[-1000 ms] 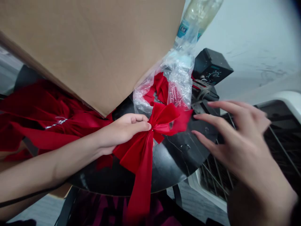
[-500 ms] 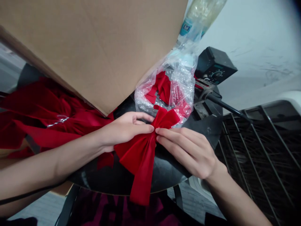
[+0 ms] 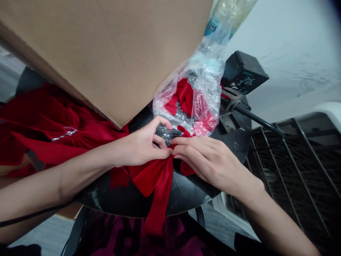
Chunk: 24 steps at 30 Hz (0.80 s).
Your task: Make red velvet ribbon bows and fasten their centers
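A red velvet ribbon bow [image 3: 156, 181] lies on a round black table [image 3: 191, 193], its tails hanging over the front edge. My left hand [image 3: 141, 144] pinches the bow's centre knot from the left, thumb and fingers closed on it. My right hand [image 3: 210, 160] meets it from the right, fingertips pressed on the same knot, covering the bow's right loop. Just behind the hands lies a clear plastic bag [image 3: 195, 96] with more red bows inside.
A large cardboard box flap [image 3: 106, 53] overhangs the upper left. A heap of red bows [image 3: 48, 131] lies at left under it. A black dial device [image 3: 243, 76] with a cable stands behind the bag. A wire rack [image 3: 298, 167] is at right. A plastic bottle [image 3: 229, 14] stands at top.
My right hand came in from the right and closed on the bow's knot beside my left hand. The bow's right loop is now flattened under my fingers.
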Each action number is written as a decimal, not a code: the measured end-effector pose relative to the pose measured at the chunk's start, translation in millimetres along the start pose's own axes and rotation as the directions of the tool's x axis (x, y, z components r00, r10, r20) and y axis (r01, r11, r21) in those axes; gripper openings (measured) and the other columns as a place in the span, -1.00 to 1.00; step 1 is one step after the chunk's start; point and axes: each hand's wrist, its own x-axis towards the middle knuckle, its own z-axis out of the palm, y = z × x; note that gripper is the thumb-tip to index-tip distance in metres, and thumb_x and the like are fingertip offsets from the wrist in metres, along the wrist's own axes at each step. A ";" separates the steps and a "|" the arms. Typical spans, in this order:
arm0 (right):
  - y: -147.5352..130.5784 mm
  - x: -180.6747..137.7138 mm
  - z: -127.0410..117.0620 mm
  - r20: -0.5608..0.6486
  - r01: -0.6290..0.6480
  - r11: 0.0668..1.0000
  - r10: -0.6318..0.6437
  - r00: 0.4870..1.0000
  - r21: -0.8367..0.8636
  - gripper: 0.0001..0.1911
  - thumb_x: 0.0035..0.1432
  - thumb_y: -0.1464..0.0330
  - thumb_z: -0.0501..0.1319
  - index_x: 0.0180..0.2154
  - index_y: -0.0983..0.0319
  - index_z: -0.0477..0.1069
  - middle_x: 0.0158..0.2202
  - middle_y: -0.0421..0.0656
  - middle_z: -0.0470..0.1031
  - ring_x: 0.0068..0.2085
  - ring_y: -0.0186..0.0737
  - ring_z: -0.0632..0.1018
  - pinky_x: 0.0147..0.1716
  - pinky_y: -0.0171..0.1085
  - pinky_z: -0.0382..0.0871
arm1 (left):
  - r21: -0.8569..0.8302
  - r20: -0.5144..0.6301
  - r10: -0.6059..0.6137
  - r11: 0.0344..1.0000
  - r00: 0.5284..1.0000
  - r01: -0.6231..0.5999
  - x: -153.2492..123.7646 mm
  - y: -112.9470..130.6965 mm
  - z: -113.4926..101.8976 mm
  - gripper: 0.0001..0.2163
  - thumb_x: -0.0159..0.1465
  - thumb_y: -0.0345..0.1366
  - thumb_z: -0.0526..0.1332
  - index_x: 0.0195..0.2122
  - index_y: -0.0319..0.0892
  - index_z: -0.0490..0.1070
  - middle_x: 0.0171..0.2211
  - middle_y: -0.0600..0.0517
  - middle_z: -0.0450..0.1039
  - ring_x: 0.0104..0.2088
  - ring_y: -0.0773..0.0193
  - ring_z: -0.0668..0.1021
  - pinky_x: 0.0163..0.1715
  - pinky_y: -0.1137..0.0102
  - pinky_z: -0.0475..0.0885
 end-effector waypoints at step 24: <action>7.3 14.8 -19.9 0.171 -0.335 0.853 0.289 0.942 0.401 -0.80 0.41 0.39 0.28 0.03 0.19 0.57 -0.06 -0.22 0.68 -0.13 -0.32 0.65 -0.12 -0.34 0.46 | 0.083 0.093 0.144 0.985 0.985 -0.152 -9.0 8.9 -3.5 -0.53 0.35 -0.27 0.38 0.16 0.09 0.16 -0.37 0.14 0.58 -0.33 0.28 0.72 -0.33 0.55 0.59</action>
